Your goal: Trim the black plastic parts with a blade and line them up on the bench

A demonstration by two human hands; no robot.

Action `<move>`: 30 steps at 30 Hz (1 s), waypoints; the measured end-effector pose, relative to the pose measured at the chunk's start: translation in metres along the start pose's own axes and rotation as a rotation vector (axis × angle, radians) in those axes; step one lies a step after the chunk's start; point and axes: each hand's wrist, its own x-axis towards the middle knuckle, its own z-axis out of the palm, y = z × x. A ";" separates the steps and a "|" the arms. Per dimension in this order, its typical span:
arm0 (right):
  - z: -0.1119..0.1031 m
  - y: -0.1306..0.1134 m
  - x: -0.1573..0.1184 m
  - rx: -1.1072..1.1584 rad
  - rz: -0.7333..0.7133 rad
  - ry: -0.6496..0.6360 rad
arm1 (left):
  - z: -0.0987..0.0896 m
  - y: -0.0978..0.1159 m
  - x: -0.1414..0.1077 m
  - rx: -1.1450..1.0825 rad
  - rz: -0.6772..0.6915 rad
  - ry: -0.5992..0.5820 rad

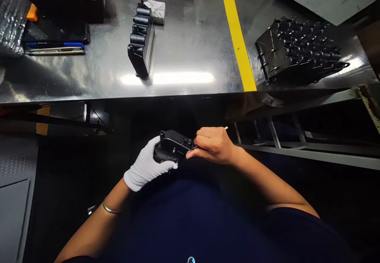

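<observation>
My left hand (148, 166), in a white glove, is wrapped round a black moulded plastic part (175, 141) in front of my body. Bare, my right hand (213, 144) is closed at the right end of that part. A thin stick-like tool (226, 128) is gripped in it, its pale end poking out above the knuckles. The tool's other end meets or lies close to the part's edge; its exact kind is hidden by my fingers. On the bench beyond stands another black ribbed part (141, 39), beside a crumpled white cloth or paper (157, 10).
The metal bench (184, 57) has its front edge beyond my hands. A yellow tape strip (237, 37) crosses it. Several black parts (299, 51) stand grouped at the right. Pens (56, 48) and a dark flat device (59, 33) lie left. A grey metal frame (311, 156) is below right.
</observation>
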 end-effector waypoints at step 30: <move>0.003 0.000 -0.013 0.350 0.297 -0.073 | -0.018 0.016 -0.010 0.065 0.377 0.062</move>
